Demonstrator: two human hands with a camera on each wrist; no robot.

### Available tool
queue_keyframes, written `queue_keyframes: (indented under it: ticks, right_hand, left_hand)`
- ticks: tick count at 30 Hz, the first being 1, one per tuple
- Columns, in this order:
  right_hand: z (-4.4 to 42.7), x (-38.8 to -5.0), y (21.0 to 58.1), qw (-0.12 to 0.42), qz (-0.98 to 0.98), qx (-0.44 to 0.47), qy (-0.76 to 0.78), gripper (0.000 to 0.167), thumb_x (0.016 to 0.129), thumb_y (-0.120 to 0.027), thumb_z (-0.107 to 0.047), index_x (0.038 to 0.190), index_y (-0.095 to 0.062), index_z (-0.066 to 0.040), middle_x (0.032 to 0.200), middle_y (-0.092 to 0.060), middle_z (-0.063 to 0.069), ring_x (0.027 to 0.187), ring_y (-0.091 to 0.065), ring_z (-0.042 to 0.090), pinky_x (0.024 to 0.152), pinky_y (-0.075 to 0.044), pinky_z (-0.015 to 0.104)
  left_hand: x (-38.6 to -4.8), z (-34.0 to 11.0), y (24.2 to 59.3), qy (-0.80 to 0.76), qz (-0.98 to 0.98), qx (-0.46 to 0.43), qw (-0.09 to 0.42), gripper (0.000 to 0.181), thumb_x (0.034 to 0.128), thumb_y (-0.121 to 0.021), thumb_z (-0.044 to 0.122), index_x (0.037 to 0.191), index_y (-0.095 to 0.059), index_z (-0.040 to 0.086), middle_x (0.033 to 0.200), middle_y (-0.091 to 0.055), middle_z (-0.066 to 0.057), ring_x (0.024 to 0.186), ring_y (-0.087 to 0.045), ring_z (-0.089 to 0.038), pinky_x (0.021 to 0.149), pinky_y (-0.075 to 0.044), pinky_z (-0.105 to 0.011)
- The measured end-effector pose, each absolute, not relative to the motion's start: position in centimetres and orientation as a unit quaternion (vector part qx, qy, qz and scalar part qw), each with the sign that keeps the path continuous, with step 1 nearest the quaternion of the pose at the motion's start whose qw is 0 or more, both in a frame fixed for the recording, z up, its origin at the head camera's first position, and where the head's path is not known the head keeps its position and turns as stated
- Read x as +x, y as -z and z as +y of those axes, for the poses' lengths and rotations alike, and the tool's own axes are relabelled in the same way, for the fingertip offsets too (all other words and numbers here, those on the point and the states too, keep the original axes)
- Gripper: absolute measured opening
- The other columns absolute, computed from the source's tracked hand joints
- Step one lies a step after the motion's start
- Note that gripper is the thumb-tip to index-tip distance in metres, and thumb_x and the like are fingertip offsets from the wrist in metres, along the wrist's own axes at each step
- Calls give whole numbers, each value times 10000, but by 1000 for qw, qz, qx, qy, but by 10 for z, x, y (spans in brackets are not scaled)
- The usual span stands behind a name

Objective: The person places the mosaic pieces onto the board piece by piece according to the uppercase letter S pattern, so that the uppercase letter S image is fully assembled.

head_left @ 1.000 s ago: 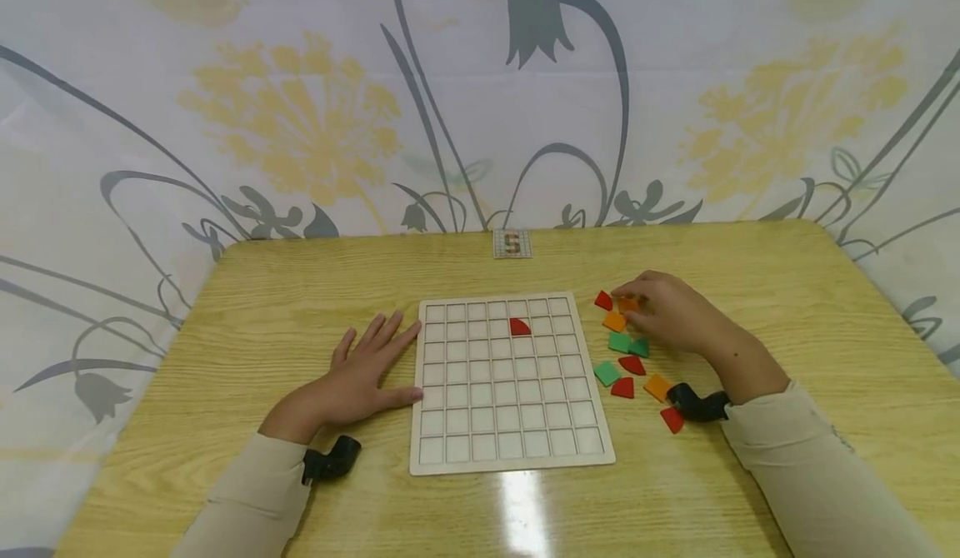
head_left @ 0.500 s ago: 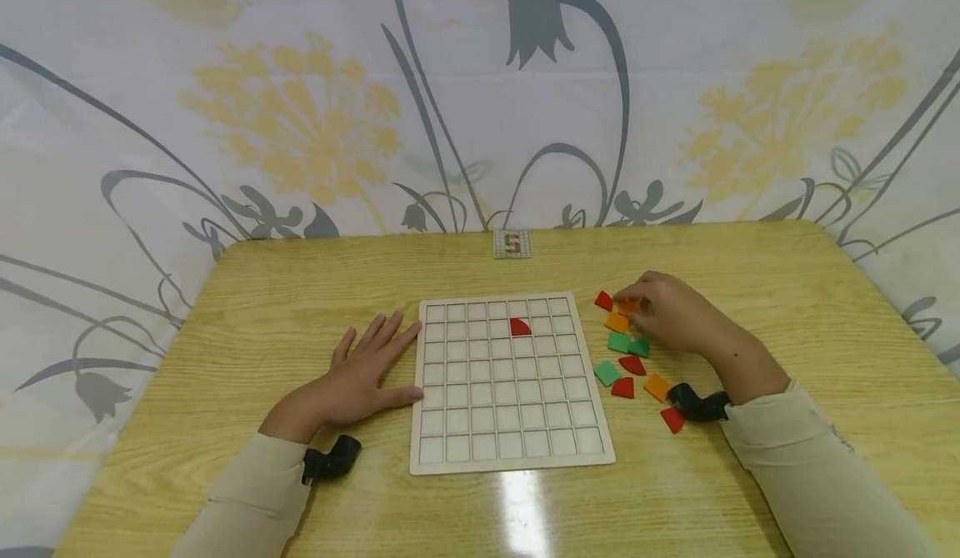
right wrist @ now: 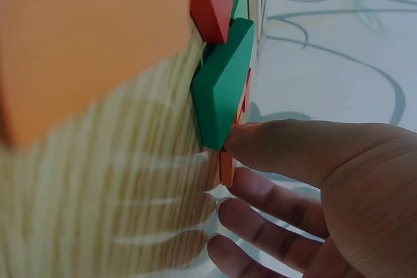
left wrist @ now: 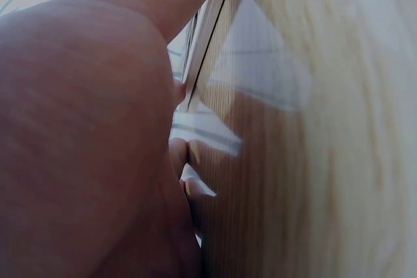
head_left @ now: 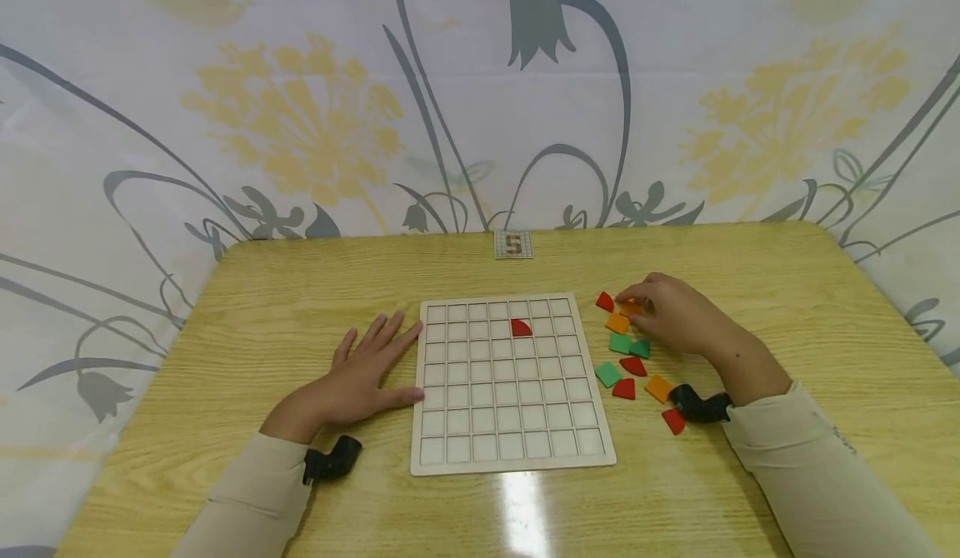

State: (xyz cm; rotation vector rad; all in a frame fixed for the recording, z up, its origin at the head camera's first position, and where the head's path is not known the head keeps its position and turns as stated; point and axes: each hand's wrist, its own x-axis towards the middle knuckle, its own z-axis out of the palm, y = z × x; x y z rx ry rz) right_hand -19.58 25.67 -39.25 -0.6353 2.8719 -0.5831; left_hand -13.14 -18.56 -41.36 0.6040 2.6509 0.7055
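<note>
My left hand [head_left: 358, 379] lies flat with fingers spread on the table, its thumb and forefinger tips touching the left edge of the white grid board [head_left: 512, 468]. One red quarter-round tile [head_left: 521, 328] sits in a cell near the board's top. To the right of the board, my right hand [head_left: 671, 312] pinches an orange tile [right wrist: 227, 168] between thumb and forefinger, low at the tabletop; fingers partly cover it. Close by lie another orange tile [head_left: 618, 323], a red quarter-round tile [head_left: 604, 301] and a dark green tile [right wrist: 225, 86].
Loose tiles spread along the board's right side: a green square [head_left: 608, 374], red pieces [head_left: 624, 388] and an orange square [head_left: 659, 388] by the right wrist camera. A small patterned card [head_left: 513, 244] lies at the table's back edge, before a floral curtain [head_left: 465, 108].
The two orange tiles by my right hand have shifted very slightly to the right. Both hands stay almost where they were, and the board has not moved.
</note>
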Motion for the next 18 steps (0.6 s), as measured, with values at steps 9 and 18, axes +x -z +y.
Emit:
queue_keyframes:
  ticks: [9,18]
  right_hand:
    - [258,-195,389,62,957,-215,183,262,932,-683,-84,1177,-719,-1,1014,-654,145,879,-630,248,784,-556,435]
    - [246,-192,375,29,955,-228,189,293,944,-673,-88,1212,-695,28,1042,-656,168,880,-620,258,759,-557,416]
  left_hand:
    - [-131,-187,414,-250,930,211,167,907,936,-632,540,1629,-140,224,1700,7,-101,1562,64,-363,1185,123,-617]
    - [-133,-187,414,-257,928,214,166,904,936,-635,535,1628,-145,223,1700,6,-101,1562,63,-366,1182,125,-620]
